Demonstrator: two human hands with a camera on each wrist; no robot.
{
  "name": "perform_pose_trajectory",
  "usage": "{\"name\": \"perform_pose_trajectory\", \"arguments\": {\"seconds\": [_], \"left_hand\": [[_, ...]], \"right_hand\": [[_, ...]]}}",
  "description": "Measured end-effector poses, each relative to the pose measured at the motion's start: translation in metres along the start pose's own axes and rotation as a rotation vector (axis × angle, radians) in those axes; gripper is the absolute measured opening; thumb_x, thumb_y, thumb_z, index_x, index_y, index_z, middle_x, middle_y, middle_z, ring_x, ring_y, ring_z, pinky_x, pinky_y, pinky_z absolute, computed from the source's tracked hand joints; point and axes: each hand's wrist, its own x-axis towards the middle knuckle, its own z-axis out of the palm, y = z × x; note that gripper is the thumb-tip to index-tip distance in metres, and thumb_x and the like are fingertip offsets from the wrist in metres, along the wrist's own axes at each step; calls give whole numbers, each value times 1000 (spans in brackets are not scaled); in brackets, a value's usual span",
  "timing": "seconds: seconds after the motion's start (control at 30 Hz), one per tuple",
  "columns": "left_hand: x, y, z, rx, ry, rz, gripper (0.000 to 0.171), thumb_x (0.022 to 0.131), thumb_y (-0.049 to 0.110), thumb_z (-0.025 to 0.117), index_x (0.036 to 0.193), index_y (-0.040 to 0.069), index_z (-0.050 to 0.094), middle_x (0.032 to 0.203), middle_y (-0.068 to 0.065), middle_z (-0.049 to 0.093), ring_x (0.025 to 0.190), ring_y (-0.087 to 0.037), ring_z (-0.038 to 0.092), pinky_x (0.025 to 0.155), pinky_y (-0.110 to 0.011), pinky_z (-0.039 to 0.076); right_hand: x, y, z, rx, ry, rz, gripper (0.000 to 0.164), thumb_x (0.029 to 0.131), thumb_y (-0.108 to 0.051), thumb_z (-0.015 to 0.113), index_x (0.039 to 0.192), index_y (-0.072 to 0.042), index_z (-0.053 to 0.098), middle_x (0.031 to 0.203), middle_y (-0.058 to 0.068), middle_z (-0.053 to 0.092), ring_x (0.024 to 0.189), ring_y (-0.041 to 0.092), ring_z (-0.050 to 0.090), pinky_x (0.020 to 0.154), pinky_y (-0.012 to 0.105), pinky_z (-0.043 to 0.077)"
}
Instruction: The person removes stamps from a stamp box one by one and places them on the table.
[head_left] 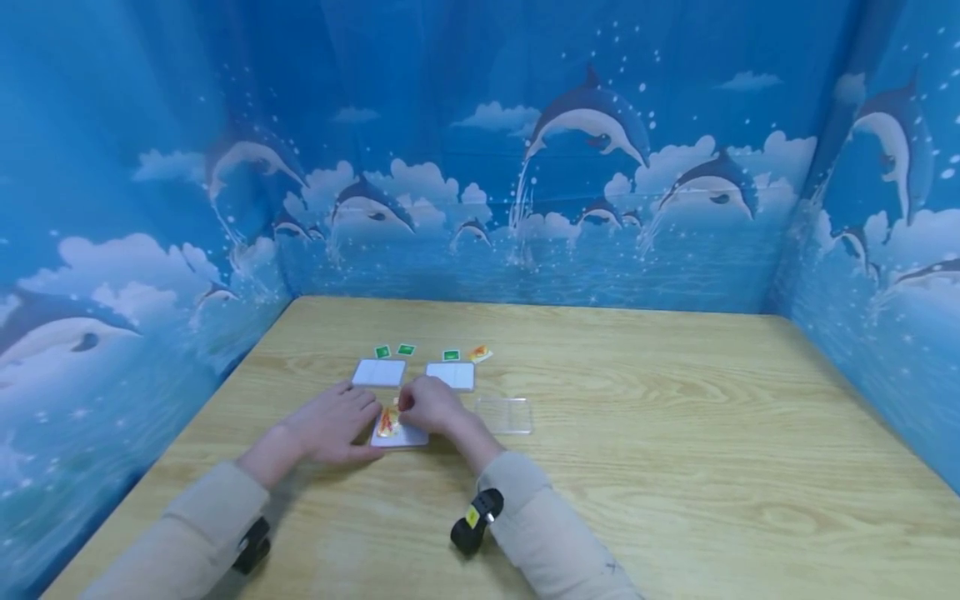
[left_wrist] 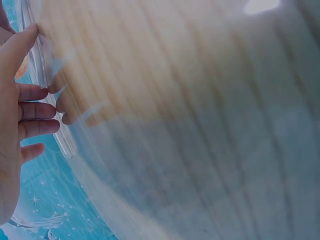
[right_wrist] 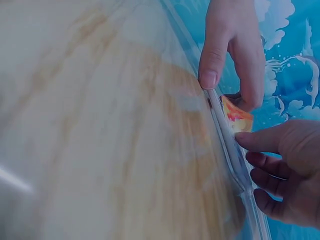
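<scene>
A shallow white tray (head_left: pixel 408 439) with clear edges lies near the table's left side. On its left part sits an orange-and-yellow picture card (head_left: pixel 387 422), also seen as a card (right_wrist: pixel 235 115) between both hands in the right wrist view. My left hand (head_left: pixel 335 423) holds the tray's left end, thumb at the near edge and fingers farther back. In its own wrist view the left hand (left_wrist: pixel 22 105) touches the clear rim. My right hand (head_left: pixel 433 404) bends over the tray, its curled fingers pinching at the card. Those fingertips are partly hidden.
Behind stand two white trays, a left one (head_left: pixel 379 372) and a right one (head_left: pixel 452 377). Beyond them lie several small cards, green (head_left: pixel 451 355) and orange (head_left: pixel 480 354). A clear plastic lid (head_left: pixel 504 415) lies right of my right hand. Dolphin-printed curtains (head_left: pixel 465 225) enclose the wooden table (head_left: pixel 675 433).
</scene>
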Motion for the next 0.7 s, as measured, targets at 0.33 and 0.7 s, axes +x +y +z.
{"name": "perform_pose_trajectory", "arguments": {"seconds": [0.33,0.7], "left_hand": [[0,0,1,5,9,-9,73,85,68,41,123,7,54,122,-11,54,116,-26,49,104,-51,28],[-3,-2,2,-17,11,-16,74,84,69,40,122,7,54,121,-12,54,116,-28,48,104,-51,29]], "right_hand": [[-1,10,-14,55,-33,27,4,82,-17,68,80,-15,65,73,-4,60,69,11,54,60,21,45],[4,18,-24,215,109,61,7,83,-14,66,83,-8,69,73,-2,61,65,11,51,56,21,42]]}}
